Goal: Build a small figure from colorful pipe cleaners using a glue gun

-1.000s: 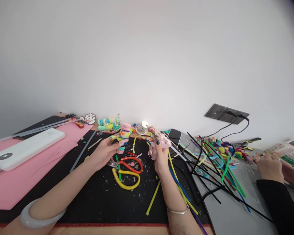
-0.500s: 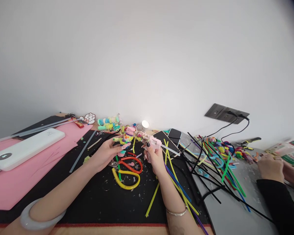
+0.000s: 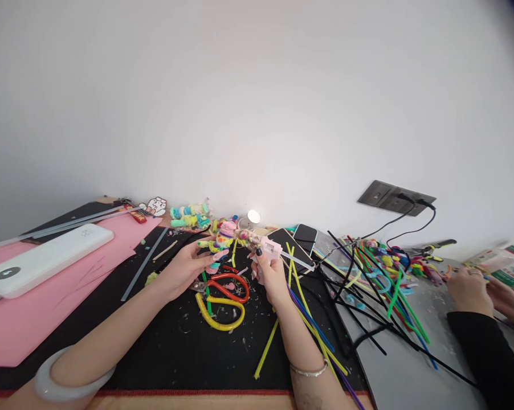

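Between the fingers of my left hand [image 3: 189, 267] is a small figure of fuzzy pipe cleaners [image 3: 223, 241], pink on top with yellow and other colours below. My right hand [image 3: 269, 274] is wrapped round a pale pink hot glue gun [image 3: 270, 248], a clear glue stick jutting from its back end. The gun's nozzle end points left at the figure; whether it touches cannot be made out. Below the hands, pliers with one red and one yellow handle [image 3: 221, 314] lie on the black mat [image 3: 171, 347]. Their jaws are partly covered by my left hand.
A white power bank [image 3: 56, 256] lies on pink sheets [image 3: 39, 324] at left. A round lamp [image 3: 253, 216] glows by the wall, near two phones [image 3: 305, 238]. Loose pipe cleaners [image 3: 368, 296] spread right, where another person's hands [image 3: 470, 290] work. Cords run to a wall socket [image 3: 396, 197].
My hands, the figure and the glue gun have hardly moved. The other person's hands at the right have shifted slightly.
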Tool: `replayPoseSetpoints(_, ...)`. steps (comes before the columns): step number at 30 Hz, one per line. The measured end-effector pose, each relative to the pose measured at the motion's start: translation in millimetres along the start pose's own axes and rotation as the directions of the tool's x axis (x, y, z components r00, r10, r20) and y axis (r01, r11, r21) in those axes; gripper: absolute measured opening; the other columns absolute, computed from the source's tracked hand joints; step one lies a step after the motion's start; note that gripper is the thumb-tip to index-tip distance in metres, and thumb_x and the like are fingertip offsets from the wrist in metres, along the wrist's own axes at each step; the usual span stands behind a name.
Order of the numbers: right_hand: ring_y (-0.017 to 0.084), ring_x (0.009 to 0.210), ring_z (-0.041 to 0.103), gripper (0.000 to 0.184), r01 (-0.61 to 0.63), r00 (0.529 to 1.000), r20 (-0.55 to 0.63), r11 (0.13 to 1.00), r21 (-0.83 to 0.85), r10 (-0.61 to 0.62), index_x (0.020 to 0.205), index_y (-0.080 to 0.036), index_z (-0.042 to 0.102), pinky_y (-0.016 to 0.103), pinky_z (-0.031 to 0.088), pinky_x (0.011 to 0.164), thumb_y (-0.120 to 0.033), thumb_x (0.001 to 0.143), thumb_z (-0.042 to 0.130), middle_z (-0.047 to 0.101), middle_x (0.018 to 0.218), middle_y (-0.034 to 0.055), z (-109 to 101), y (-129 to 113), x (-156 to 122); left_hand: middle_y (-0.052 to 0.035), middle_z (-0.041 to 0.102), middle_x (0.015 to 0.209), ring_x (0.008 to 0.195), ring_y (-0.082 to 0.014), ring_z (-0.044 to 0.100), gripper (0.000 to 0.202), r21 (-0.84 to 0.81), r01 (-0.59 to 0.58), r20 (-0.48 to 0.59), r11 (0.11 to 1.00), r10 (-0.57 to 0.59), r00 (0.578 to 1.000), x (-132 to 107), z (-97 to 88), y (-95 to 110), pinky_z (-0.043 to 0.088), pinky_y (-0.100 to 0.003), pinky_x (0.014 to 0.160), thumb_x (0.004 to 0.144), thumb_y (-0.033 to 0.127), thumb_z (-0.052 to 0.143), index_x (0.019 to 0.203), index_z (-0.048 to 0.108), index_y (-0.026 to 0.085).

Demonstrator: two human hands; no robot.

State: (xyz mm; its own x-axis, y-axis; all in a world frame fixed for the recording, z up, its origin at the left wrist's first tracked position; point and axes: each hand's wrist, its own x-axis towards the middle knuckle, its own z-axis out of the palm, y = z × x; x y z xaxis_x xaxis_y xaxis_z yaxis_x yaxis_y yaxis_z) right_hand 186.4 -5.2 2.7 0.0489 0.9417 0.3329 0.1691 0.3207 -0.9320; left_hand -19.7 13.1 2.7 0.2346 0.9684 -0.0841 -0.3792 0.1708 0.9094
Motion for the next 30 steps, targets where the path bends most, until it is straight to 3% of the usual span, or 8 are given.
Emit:
replayPoseSetpoints(5, 0.01, 0.037, 0.042, 0.035, -0.179, 0.984, 0.019, 0.972, 0.153, 0.178, 0.074, -0.024, 0.063, 0.025, 0.026, 0.037, -0.058, 0.08, 0.055, 0.05, 0.047, -0.0017, 0.9, 5.7, 0.5, -0.0064, 0.065, 0.126, 0.122, -0.0277, 0.057, 0.048, -0.03, 0.016, -0.022, 0.999, -0.017, 1.0, -1.1, 2.9, 2.4, 0.055, -0.034, 0.088, 0.068, 0.021, 0.081, 0.113, 0.064, 0.024)
replayPoseSetpoints(10, 0.007, 0.04, 0.037, 0.043, -0.203, 0.979, 0.058, 0.959, 0.196, 0.195, 0.077, -0.017, 0.06, 0.021, 0.026, 0.039, -0.06, 0.079, 0.058, 0.045, 0.049, -0.0052, 0.1, 12.1, 2.5, -0.0068, 0.066, 0.124, 0.122, -0.0267, 0.057, 0.047, -0.013, 0.01, -0.006, 1.0, -0.01, 1.0, -0.5, 1.8, 2.6, 0.055, -0.032, 0.087, 0.069, 0.023, 0.08, 0.113, 0.063, 0.024)
replayPoseSetpoints(17, 0.007, 0.039, 0.037, 0.045, -0.219, 0.975, 0.067, 0.955, 0.202, 0.21, 0.079, -0.017, 0.06, 0.02, 0.025, 0.039, -0.062, 0.08, 0.058, 0.045, 0.048, -0.0056, -1.6, 13.8, 3.4, -0.0067, 0.064, 0.127, 0.119, -0.0276, 0.058, 0.039, 0.052, -0.038, -0.028, 0.998, 0.04, 0.999, 4.3, -6.9, -3.4, 0.057, -0.032, 0.083, 0.073, 0.027, 0.077, 0.109, 0.063, 0.025)
replayPoseSetpoints(22, 0.007, 0.04, 0.037, 0.044, -0.193, 0.981, 0.062, 0.953, 0.233, 0.184, 0.079, -0.017, 0.06, 0.019, 0.026, 0.039, -0.061, 0.08, 0.058, 0.044, 0.048, -0.0055, -1.8, 13.4, 3.7, -0.0075, 0.067, 0.121, 0.113, -0.029, 0.062, 0.057, 0.21, -0.049, -0.09, 0.976, 0.069, 0.994, 1.4, -3.7, -0.8, 0.06, -0.03, 0.069, 0.071, 0.031, 0.076, 0.124, 0.054, 0.028)
replayPoseSetpoints(24, 0.007, 0.039, 0.037, 0.046, -0.194, 0.981, 0.059, 0.954, 0.23, 0.185, 0.08, -0.017, 0.06, 0.019, 0.025, 0.039, -0.063, 0.079, 0.058, 0.044, 0.048, -0.0056, -2.0, 11.8, 3.5, -0.0089, 0.063, 0.125, 0.11, -0.0302, 0.063, 0.062, 0.375, -0.066, -0.165, 0.925, 0.136, 0.977, 0.0, -1.8, 1.5, 0.061, -0.031, 0.067, 0.07, 0.033, 0.075, 0.127, 0.052, 0.027)
replayPoseSetpoints(26, 0.007, 0.039, 0.036, 0.048, -0.194, 0.981, 0.052, 0.956, 0.217, 0.188, 0.08, -0.016, 0.059, 0.019, 0.023, 0.038, -0.064, 0.078, 0.058, 0.044, 0.048, -0.0057, -1.9, 9.6, 2.9, -0.01, 0.054, 0.135, 0.111, -0.0291, 0.062, 0.056, 0.544, -0.15, -0.197, 0.826, 0.299, 0.934, 0.3, -1.8, 2.9, 0.06, -0.034, 0.076, 0.069, 0.033, 0.072, 0.122, 0.055, 0.024)
replayPoseSetpoints(30, 0.007, 0.04, 0.034, 0.047, -0.177, 0.984, 0.056, 0.967, 0.182, 0.17, 0.079, -0.016, 0.059, 0.02, 0.022, 0.039, -0.063, 0.078, 0.058, 0.043, 0.049, -0.0058, -0.4, 7.2, 1.4, -0.0106, 0.047, 0.134, 0.102, -0.0255, 0.065, 0.048, 0.75, -0.251, -0.143, 0.612, 0.521, 0.842, 2.9, -5.7, 2.7, 0.057, -0.039, 0.087, 0.071, 0.031, 0.065, 0.118, 0.056, 0.021)
